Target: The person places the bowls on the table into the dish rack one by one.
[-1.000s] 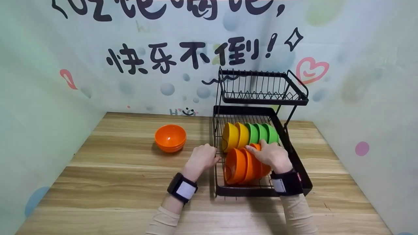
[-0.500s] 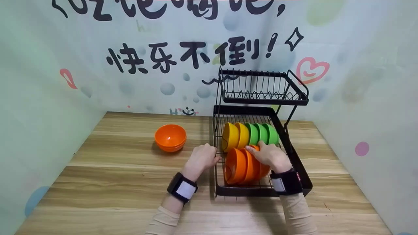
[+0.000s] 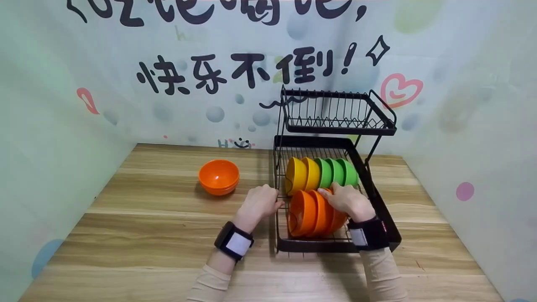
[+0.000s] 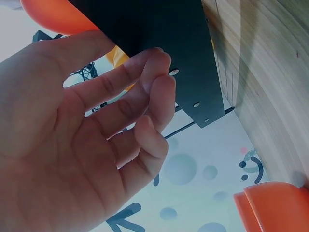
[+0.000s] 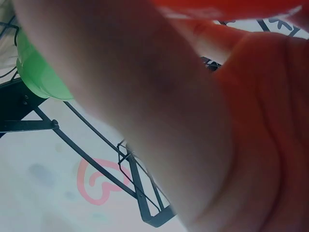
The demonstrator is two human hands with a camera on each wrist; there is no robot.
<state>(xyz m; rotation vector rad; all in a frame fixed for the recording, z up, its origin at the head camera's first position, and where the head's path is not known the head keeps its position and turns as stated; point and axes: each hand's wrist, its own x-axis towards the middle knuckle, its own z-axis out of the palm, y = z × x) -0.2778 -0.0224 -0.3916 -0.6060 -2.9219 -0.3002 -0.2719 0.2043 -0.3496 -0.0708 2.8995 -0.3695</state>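
Observation:
In the head view my right hand (image 3: 348, 201) holds the rightmost orange bowl (image 3: 339, 218) of the front row, thumb at its rim. Two more orange bowls (image 3: 303, 214) stand on edge just left of it. All are in the lower tier of a black two-tier dish rack (image 3: 335, 246). My left hand (image 3: 261, 202) grips the rack's left side wall, thumb over the edge. The left wrist view shows its curled fingertips against the black side panel (image 4: 174, 29). Up close in the right wrist view, the right hand (image 5: 260, 106) lies under red-orange plastic; its fingertips are hidden.
Behind the orange row, two yellow bowls (image 3: 296, 176) and three green bowls (image 3: 348, 171) stand on edge. A stack of orange bowls (image 3: 219, 178) sits on the wooden table (image 3: 147, 235) left of the rack. The upper tier (image 3: 340, 129) overhangs the rack's back.
The right hand's orange bowl has sunk slightly and shifted a little left, its rim now nearly level with its neighbours. The right thumb moved slightly right along it. The left hand stayed still.

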